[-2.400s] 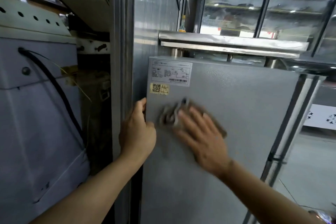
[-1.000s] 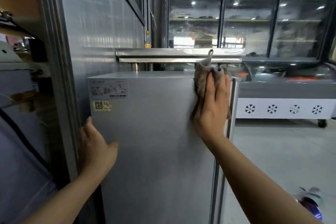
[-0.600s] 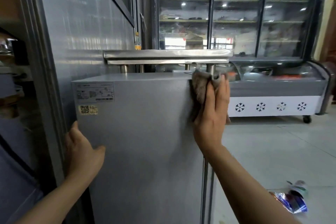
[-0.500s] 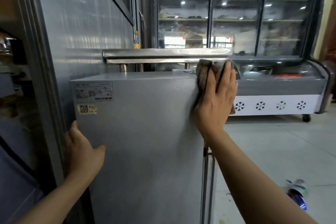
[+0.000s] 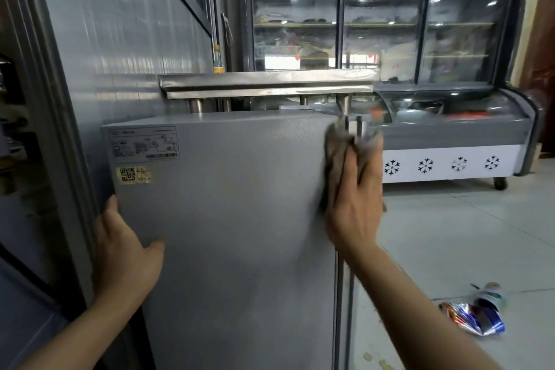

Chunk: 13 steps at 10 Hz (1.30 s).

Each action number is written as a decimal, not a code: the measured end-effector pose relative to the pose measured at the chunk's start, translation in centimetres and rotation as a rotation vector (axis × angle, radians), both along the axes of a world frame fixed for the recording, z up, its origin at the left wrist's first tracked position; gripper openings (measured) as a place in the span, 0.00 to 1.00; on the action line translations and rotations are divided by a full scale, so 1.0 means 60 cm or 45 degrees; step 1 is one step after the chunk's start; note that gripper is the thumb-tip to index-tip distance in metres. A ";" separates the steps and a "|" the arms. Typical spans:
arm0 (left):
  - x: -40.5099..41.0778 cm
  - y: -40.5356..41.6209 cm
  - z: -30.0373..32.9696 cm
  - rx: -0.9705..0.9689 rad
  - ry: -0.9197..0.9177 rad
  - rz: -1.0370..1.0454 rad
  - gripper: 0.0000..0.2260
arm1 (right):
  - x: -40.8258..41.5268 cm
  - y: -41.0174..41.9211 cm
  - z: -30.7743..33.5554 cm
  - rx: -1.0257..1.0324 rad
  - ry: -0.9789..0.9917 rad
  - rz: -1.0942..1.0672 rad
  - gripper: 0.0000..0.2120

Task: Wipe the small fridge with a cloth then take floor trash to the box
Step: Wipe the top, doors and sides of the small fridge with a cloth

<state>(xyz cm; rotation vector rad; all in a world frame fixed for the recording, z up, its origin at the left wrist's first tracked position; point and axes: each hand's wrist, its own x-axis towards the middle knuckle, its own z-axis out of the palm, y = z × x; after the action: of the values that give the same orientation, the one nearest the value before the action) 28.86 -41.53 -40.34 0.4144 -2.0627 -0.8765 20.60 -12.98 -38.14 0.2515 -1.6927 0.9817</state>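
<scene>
Even, soft daylight; ceiling spots glare as white dots in the display case [image 5: 384,15] glass. The cloth [image 5: 339,153] and fingertips [image 5: 368,156] smear with motion blur. Wide-angle bending bows the edges.

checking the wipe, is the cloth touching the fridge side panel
Touching: the head view shows the right hand pressing the cloth flat against the fridge.

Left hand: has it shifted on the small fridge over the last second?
No. The left hand stays braced on the small fridge's left edge, below the QR sticker.
</scene>
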 end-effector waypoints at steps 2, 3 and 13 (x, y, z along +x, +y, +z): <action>-0.014 0.006 -0.015 0.013 0.126 0.023 0.38 | -0.039 -0.004 -0.010 0.059 0.033 -0.150 0.30; -0.016 0.008 -0.023 0.033 0.146 0.010 0.38 | -0.043 0.002 -0.101 -0.131 -0.077 -0.072 0.27; 0.002 0.009 -0.147 -0.096 -0.027 0.053 0.42 | -0.012 -0.006 -0.170 0.639 0.125 -0.340 0.29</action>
<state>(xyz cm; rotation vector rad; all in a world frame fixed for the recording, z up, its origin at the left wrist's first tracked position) 28.95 -41.02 -49.17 0.4262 -2.0922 -0.7703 19.89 -13.32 -48.35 0.3826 -1.8049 0.3328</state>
